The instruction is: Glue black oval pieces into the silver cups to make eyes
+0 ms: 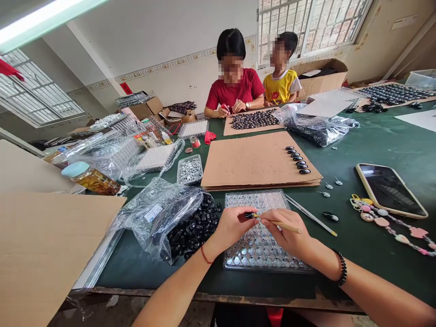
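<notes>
Between the fingertips of my left hand [227,228] is a small glossy black oval piece [250,215]. My right hand [289,234] grips a thin wooden stick [289,226], whose yellowish tip touches the black piece or lies right at it. Both hands are above a clear plastic tray [269,270] with rows of round silvery pieces. Left of the tray, similar black pieces [192,231] spill from a clear plastic bag [153,218]. Beyond the tray lies a stack of cardboard sheets [238,159] with a short row of black pieces [299,162] on its right side.
A phone [391,188] with a beaded strap lies right, near tweezers [311,215] and a loose black piece [330,216]. A small box of silvery bits [190,170] and a jar [90,178] stand left. Across the table, a person in red [235,91] works beside another person [281,86].
</notes>
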The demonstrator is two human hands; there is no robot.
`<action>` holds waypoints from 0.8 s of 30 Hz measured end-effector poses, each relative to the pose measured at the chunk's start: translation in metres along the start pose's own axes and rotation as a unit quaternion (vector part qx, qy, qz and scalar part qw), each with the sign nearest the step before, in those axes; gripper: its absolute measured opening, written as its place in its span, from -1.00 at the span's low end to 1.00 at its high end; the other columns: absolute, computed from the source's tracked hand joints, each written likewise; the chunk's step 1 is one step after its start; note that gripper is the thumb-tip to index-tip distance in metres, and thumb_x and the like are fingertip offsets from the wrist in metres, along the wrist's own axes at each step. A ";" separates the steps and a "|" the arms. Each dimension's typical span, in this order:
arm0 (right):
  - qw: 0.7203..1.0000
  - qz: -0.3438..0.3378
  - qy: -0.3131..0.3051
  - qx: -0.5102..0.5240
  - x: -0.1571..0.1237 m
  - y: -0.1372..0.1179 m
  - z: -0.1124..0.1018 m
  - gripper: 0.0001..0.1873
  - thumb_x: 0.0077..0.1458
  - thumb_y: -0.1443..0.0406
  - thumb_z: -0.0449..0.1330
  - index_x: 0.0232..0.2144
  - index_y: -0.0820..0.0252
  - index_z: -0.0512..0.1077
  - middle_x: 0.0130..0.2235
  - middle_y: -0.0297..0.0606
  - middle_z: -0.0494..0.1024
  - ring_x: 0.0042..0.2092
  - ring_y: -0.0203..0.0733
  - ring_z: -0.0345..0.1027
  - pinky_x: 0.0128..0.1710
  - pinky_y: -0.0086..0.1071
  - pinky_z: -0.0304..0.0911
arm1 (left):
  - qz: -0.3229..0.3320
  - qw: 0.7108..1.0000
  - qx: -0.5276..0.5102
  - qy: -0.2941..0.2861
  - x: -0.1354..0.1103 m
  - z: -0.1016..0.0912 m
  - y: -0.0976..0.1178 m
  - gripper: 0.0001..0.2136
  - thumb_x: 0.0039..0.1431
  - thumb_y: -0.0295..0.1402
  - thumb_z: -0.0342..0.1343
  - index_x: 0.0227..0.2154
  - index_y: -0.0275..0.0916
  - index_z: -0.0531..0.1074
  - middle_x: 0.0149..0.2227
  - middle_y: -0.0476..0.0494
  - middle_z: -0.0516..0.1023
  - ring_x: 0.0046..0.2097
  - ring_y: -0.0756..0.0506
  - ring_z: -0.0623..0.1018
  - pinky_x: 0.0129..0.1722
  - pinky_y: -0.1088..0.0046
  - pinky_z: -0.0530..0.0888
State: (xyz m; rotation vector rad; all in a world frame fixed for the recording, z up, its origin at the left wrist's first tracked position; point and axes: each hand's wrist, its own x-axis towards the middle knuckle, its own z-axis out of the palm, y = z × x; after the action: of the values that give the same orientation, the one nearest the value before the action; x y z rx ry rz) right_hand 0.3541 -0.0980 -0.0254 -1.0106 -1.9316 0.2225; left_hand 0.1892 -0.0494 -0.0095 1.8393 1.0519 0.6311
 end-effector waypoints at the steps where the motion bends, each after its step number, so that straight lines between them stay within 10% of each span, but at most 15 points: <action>1: 1.000 0.001 -0.004 0.005 0.000 0.000 0.001 -0.74 0.26 0.29 -0.13 -0.38 0.20 0.30 -0.48 -0.26 0.41 -0.48 -0.25 0.25 -0.45 -0.40 0.10 | 0.006 1.000 0.001 0.007 0.000 0.001 0.000 -0.72 -0.04 -0.21 0.10 -0.29 -0.27 0.49 -0.34 -0.12 0.54 -0.41 -0.04 0.44 -0.41 0.49 0.38; 5: 0.992 0.068 0.003 0.105 0.002 0.002 0.004 -0.73 0.24 0.25 -0.10 -0.44 0.21 0.29 -0.49 -0.27 0.37 -0.48 -0.25 0.24 -0.48 -0.41 0.11 | 0.012 1.000 -0.024 0.017 -0.002 0.006 0.000 -0.80 -0.01 -0.30 0.08 -0.36 -0.29 0.50 -0.39 -0.13 0.53 -0.41 -0.03 0.45 -0.42 0.51 0.38; 9: 0.924 0.232 0.059 0.297 0.009 0.009 0.000 -0.59 0.26 0.17 -0.19 -0.59 0.19 0.11 -0.59 -0.36 0.19 -0.59 -0.32 0.12 -0.61 -0.47 0.07 | -0.013 0.999 -0.039 -0.006 -0.005 0.007 0.002 -0.80 -0.01 -0.29 0.09 -0.36 -0.28 0.49 -0.46 -0.12 0.51 -0.49 -0.02 0.44 -0.48 0.50 0.37; 19: 0.939 0.257 -0.084 0.210 0.008 0.004 0.003 -0.91 0.01 0.33 0.10 -0.44 0.22 0.41 -0.61 -0.41 0.28 -0.64 -0.39 -0.02 -0.70 -0.55 -0.12 | -0.048 0.994 -0.095 -0.022 -0.009 0.008 0.004 -0.67 -0.06 -0.30 0.14 -0.20 -0.19 0.23 -0.47 -0.01 0.47 -0.50 0.01 0.43 -0.52 0.54 0.34; 24: 0.951 0.260 -0.041 0.160 0.036 0.035 -0.030 -0.87 -0.03 0.30 0.13 -0.45 0.23 0.46 -0.59 -0.40 0.34 -0.63 -0.39 0.04 -0.67 -0.54 -0.06 | -0.013 0.993 0.117 -0.027 0.000 -0.030 0.006 -0.65 -0.05 -0.32 0.12 -0.14 -0.10 0.28 -0.22 -0.02 0.44 -0.46 0.02 0.43 -0.40 0.47 0.37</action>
State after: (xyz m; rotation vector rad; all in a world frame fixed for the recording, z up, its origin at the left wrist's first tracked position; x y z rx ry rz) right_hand 0.3887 -0.0563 -0.0039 -1.2803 -1.5941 0.8597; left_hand 0.1688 -0.0369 0.0097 2.0275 1.1511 0.4543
